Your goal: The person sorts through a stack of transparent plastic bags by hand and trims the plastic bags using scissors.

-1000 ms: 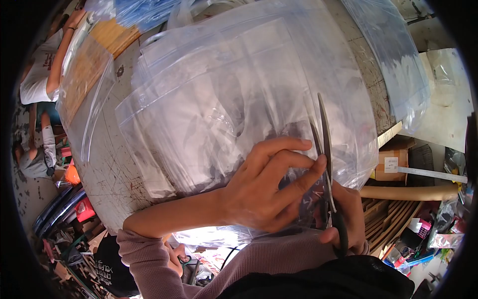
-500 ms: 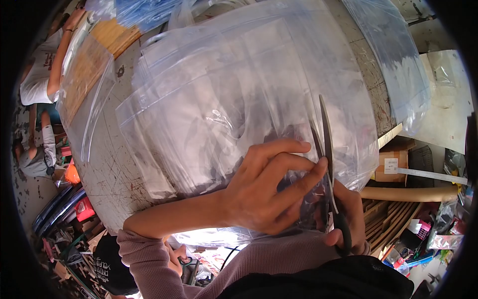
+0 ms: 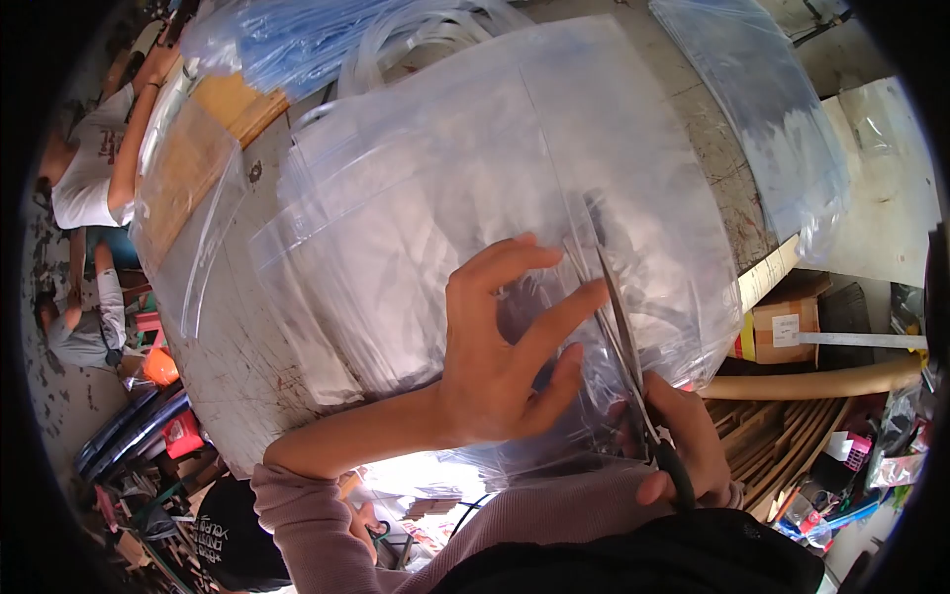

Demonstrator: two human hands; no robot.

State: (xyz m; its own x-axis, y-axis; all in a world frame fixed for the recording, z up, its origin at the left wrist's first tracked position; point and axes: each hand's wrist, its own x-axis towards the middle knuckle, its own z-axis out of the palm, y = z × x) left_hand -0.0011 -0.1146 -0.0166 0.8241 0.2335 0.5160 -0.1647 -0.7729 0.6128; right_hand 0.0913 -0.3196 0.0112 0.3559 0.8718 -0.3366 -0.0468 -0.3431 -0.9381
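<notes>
My right hand [image 3: 693, 436] grips a pair of scissors [image 3: 623, 346] by their dark handles. The long metal blades stand a little apart and point away from me, over the clear plastic bags [image 3: 475, 178] piled in front of me. Close to the left of the blades is my left hand [image 3: 500, 366], its fingers spread and bent over the pile, one fingertip right beside the metal. Whether a fold of plastic lies between those fingers is hard to see. A straight seam runs up the top bag from near the blade tips.
A scratched grey table [image 3: 223, 396] carries the pile. Bluish plastic sheets [image 3: 767, 119] lie at the right, with more bluish plastic [image 3: 297, 45] at the back. A cardboard box [image 3: 787, 322] stands off the right edge. Other people [image 3: 94, 188] are at the left.
My left fingers have moved left and spread wider. The scissors have swung leftward, their tips now lower and further left. The view has shifted slightly.
</notes>
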